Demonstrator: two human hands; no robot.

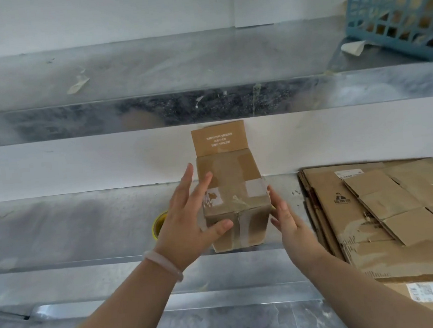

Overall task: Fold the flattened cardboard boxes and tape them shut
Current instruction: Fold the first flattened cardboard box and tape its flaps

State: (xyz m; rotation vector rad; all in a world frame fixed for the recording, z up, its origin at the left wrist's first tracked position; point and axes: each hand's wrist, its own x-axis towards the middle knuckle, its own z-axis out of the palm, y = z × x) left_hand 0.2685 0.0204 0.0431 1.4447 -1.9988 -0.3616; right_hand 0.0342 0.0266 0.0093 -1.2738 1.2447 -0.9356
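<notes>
A box (236, 201) is flanked by straight-fingered hands, the left hand (186, 219) at its 9 o'clock and the right hand (287, 220) at 3. Flat cardboard (372, 201) is stacked further out at 3, and a tape roll (159, 223) is half hidden at 9.

We see a white wall (90, 17) behind a steel shelf (147, 64), blue basket (396, 9) at its rt edge. Steel worktop (57, 226) below.

One worn item: bangle (163, 264), pale pinkish-white, smooth, translucent, rounded section, on wrist of left hand (186, 219). Bare: right hand (290, 223), both arms.
</notes>
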